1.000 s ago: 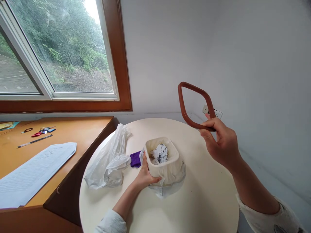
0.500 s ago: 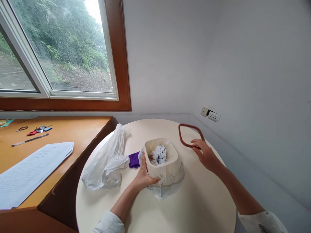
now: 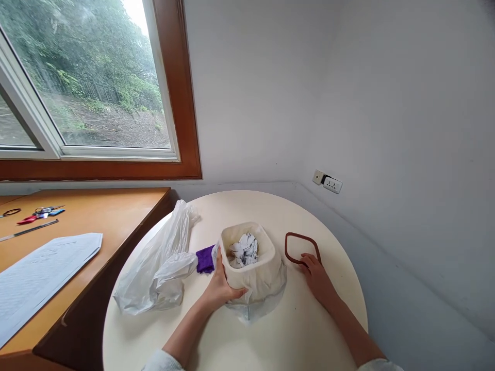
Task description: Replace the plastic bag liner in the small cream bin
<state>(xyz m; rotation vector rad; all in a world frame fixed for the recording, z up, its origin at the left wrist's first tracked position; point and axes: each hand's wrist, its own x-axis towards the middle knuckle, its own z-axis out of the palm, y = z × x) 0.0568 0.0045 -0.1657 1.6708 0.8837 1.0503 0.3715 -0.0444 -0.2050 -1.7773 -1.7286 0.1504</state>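
Bin point(image 3: 253, 281), clasped by the left grip point(image 3: 220, 289), may tip and spill crumpled paper point(image 3: 246, 249) if pushed unevenly, while the frame point(image 3: 286, 247) extending beyond the right grip point(image 3: 317, 279), whose pinch cannot be confirmed, may slide if dragged.

- A cream, rounded-square bin point(image 3: 253, 278) stood mouth up on a pale round table point(image 3: 286, 340), a thin whitish liner point(image 3: 266, 298) draped over its rim and down its sides
- Crumpled white paper with dark markings point(image 3: 245, 250) sat inside the bin
- A reddish-brown, rounded-corner frame point(image 3: 302, 236) appeared to lie flat, just right of the bin, apart from it
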